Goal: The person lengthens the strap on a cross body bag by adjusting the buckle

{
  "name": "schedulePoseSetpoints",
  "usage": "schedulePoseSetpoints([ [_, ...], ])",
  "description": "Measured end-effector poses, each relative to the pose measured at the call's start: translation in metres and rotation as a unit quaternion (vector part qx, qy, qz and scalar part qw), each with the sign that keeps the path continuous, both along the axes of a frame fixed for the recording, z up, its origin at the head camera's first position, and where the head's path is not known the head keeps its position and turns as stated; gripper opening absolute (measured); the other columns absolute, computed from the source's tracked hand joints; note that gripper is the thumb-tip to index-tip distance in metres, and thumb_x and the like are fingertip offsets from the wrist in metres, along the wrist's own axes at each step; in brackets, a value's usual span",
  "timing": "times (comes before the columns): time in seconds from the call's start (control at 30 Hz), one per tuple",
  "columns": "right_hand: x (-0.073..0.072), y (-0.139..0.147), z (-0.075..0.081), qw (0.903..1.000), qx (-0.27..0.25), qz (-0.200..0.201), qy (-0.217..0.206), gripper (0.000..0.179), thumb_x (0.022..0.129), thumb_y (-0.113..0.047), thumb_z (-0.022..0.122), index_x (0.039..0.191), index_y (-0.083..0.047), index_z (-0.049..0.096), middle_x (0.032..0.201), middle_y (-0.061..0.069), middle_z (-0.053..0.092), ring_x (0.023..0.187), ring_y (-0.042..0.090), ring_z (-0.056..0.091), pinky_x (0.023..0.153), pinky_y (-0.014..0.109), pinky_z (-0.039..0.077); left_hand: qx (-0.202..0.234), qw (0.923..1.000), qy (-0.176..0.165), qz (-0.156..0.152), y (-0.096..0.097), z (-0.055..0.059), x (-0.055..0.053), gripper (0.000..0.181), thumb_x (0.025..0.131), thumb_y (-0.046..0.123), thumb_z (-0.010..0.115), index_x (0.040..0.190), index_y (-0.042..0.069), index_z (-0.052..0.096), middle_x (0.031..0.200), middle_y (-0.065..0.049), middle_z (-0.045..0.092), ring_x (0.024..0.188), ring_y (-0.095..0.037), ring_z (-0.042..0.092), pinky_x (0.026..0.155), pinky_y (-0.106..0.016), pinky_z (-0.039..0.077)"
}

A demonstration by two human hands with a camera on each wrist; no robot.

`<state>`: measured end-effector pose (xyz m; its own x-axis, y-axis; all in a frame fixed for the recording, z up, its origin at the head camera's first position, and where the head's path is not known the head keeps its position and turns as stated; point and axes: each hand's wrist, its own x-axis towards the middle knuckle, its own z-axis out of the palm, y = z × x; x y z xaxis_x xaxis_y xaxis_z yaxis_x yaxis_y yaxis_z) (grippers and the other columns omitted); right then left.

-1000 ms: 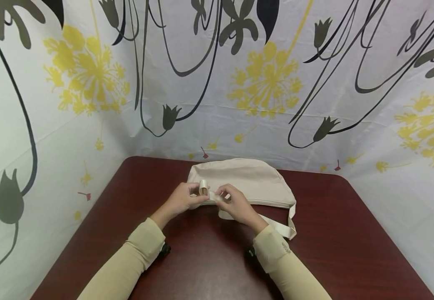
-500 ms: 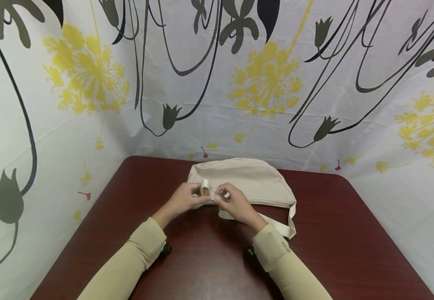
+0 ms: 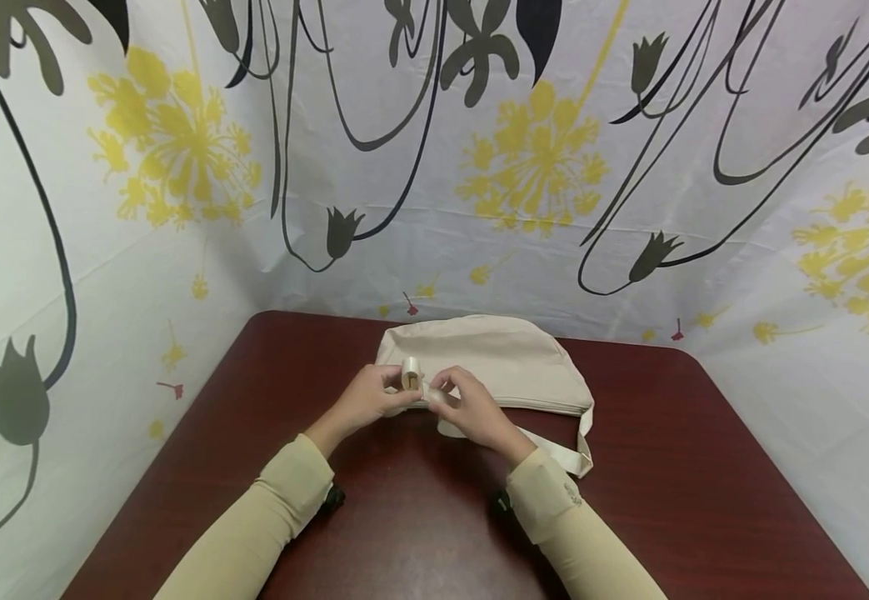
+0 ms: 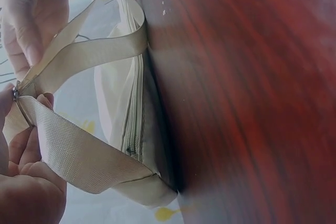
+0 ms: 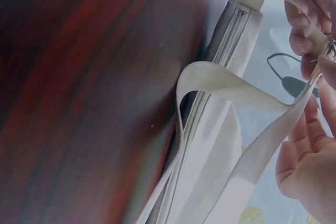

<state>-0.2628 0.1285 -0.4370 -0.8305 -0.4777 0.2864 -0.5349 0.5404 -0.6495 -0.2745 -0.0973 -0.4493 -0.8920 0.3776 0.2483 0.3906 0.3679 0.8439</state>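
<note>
A beige shoulder bag (image 3: 490,358) lies on the table with its zipper (image 4: 135,103) along the near edge. Above that edge, my left hand (image 3: 365,395) pinches the webbing strap (image 4: 79,145) beside a small metal strap slider (image 4: 17,94). My right hand (image 3: 475,408) pinches the strap just right of the slider, its fingers curled. Between the hands the strap forms a loop (image 3: 411,374) standing up. In the right wrist view, the slider (image 5: 331,45) is partly hidden by fingers, and a loose strap bend (image 5: 210,77) hangs before the zipper.
The dark red table (image 3: 419,517) extends in front of the bag and to both sides. Patterned white cloth (image 3: 434,267) hangs behind and at the sides. The strap's far part (image 3: 565,454) trails onto the table at the bag's right end.
The left hand and the upright strap loop have shifted slightly right, toward the right hand. The visible strap between the hands looks shorter. The bag stays in place.
</note>
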Motion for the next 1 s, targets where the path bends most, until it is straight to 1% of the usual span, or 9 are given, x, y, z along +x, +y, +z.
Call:
schedulePoseSetpoints([
  [0.27, 0.002, 0.004, -0.004, 0.9992, 0.002, 0.028, 0.029, 0.030, 0.088, -0.004, 0.079, 0.110, -0.005, 0.058, 0.111, 0.009, 0.059, 0.102, 0.028, 0.058, 0.089, 0.049, 0.049, 0.005, 1.0000, -0.002, 0.008, -0.002, 0.000, -0.001, 0.026, 0.090, 0.029, 0.080, 0.107, 0.011, 0.077, 0.097, 0.000, 0.076, 0.100, -0.020, 0.069, 0.083, -0.036, 0.053],
  [0.37, 0.001, 0.005, -0.006, 0.9993, 0.004, 0.026, 0.027, 0.032, 0.087, -0.003, 0.079, 0.110, -0.004, 0.057, 0.110, 0.010, 0.058, 0.101, 0.027, 0.058, 0.089, 0.049, 0.049, 0.005, 0.9999, -0.002, 0.013, -0.002, 0.000, -0.001, 0.027, 0.089, 0.029, 0.080, 0.108, 0.010, 0.077, 0.098, 0.000, 0.076, 0.102, -0.020, 0.069, 0.084, -0.036, 0.053],
  [0.5, -0.001, 0.006, -0.009, 0.9996, 0.015, 0.010, 0.022, 0.033, 0.086, -0.002, 0.080, 0.111, -0.004, 0.058, 0.109, 0.008, 0.058, 0.100, 0.025, 0.058, 0.087, 0.043, 0.051, 0.008, 0.9998, -0.006, 0.019, -0.003, 0.001, 0.000, 0.025, 0.089, 0.028, 0.081, 0.107, 0.010, 0.077, 0.098, 0.000, 0.076, 0.103, -0.021, 0.069, 0.086, -0.037, 0.053],
  [0.63, -0.003, 0.008, -0.013, 0.9995, 0.021, -0.004, 0.022, 0.034, 0.086, -0.003, 0.080, 0.112, -0.004, 0.059, 0.108, 0.007, 0.059, 0.099, 0.023, 0.059, 0.086, 0.039, 0.051, 0.009, 0.9997, -0.009, 0.019, -0.003, 0.002, 0.000, 0.024, 0.089, 0.027, 0.080, 0.105, 0.010, 0.077, 0.097, 0.000, 0.075, 0.103, -0.021, 0.068, 0.087, -0.039, 0.052],
  [0.77, -0.004, 0.010, -0.013, 0.9996, 0.020, -0.003, 0.021, 0.033, 0.087, -0.004, 0.080, 0.113, -0.003, 0.060, 0.106, 0.006, 0.059, 0.099, 0.024, 0.059, 0.086, 0.041, 0.050, 0.009, 0.9997, -0.012, 0.019, -0.003, 0.002, 0.000, 0.024, 0.089, 0.027, 0.080, 0.106, 0.010, 0.077, 0.096, 0.001, 0.075, 0.102, -0.020, 0.068, 0.087, -0.039, 0.052],
  [1.0, -0.003, 0.011, -0.012, 0.9996, 0.020, 0.003, 0.019, 0.033, 0.088, -0.004, 0.079, 0.115, -0.002, 0.059, 0.109, 0.009, 0.060, 0.100, 0.027, 0.059, 0.086, 0.050, 0.051, 0.011, 0.9997, -0.011, 0.020, -0.003, 0.000, -0.002, 0.023, 0.089, 0.027, 0.080, 0.104, 0.009, 0.077, 0.095, 0.001, 0.075, 0.101, -0.019, 0.069, 0.085, -0.037, 0.053],
])
